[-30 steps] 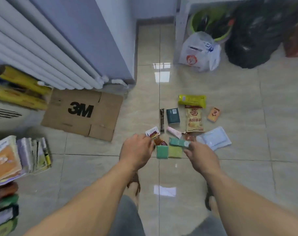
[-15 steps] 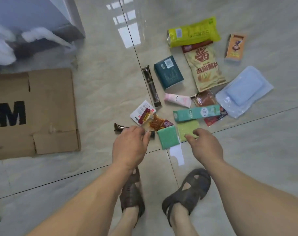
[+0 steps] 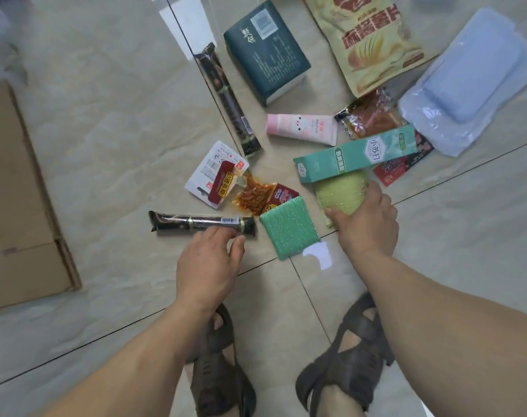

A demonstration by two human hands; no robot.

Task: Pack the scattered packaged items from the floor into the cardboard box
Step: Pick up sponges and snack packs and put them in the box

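Note:
Packaged items lie scattered on the tiled floor. My right hand (image 3: pixel 366 225) grips a light green scouring pad (image 3: pixel 340 191) whose far end is tucked under a teal toothpaste box (image 3: pixel 357 153). My left hand (image 3: pixel 209 264) hovers with fingers apart, fingertips touching a dark brown bar (image 3: pixel 200 222). A darker green pad (image 3: pixel 289 227) lies between my hands. Further away lie a red-and-white sachet (image 3: pixel 217 174), a spicy snack pack (image 3: pixel 256 197), a second dark bar (image 3: pixel 227 102), a pink tube (image 3: pixel 301 127), a dark teal box (image 3: pixel 266 66) and a chips bag (image 3: pixel 373 40).
The flattened cardboard box (image 3: pixel 18 206) lies at the left edge of the floor. A pale blue plastic pack (image 3: pixel 466 82) sits at the far right. My sandalled feet (image 3: pixel 343 368) stand right below my hands.
The view has dropped closer to the floor. My right hand has closed on the light green pad. My left hand has shifted down onto the near dark bar.

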